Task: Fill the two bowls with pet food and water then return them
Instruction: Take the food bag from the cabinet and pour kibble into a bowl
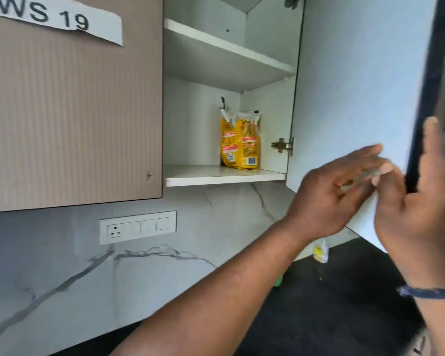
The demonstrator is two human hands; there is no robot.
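A yellow pet food bag (240,142), clipped at the top, stands upright at the back right of the lower shelf (216,176) in an open wall cabinet. The cabinet door (350,98) is swung open to the right. My right hand (419,217) grips the door's dark outer edge near its lower corner. My left hand (337,196) is in front of the door's inner face with fingers spread, holding nothing. No bowls are in view.
A closed ribbed cabinet door (72,111) with a paper label "WS 19" (54,16) hangs at left. Below are a marble backsplash with a switch panel (138,227), a dark countertop (332,304), and a small yellow-labelled bottle (321,250) on it.
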